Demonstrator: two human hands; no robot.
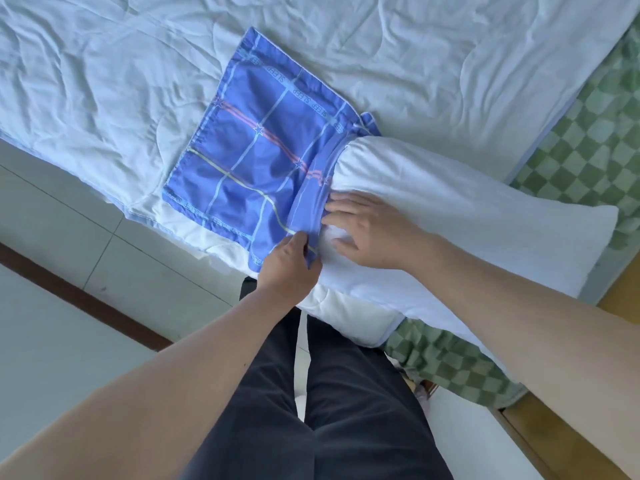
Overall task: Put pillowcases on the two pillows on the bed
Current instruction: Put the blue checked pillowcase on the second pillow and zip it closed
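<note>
White quilt (pixel 398 64) covers most of the bed, and on top of it my white pillow (pixel 467 209) has just its end tucked into the blue plaid pillowcase (pixel 249 157), the rest sticking out bare to my right. My right hand (pixel 363 230) lies flat and open on the pillow by the opening, while my left hand (pixel 291 261) pinches the case's hem. Best bet, I reckon, is squashing the pillow down while tugging the hem over it, bit by bit, so the corners don't bunch.
</note>
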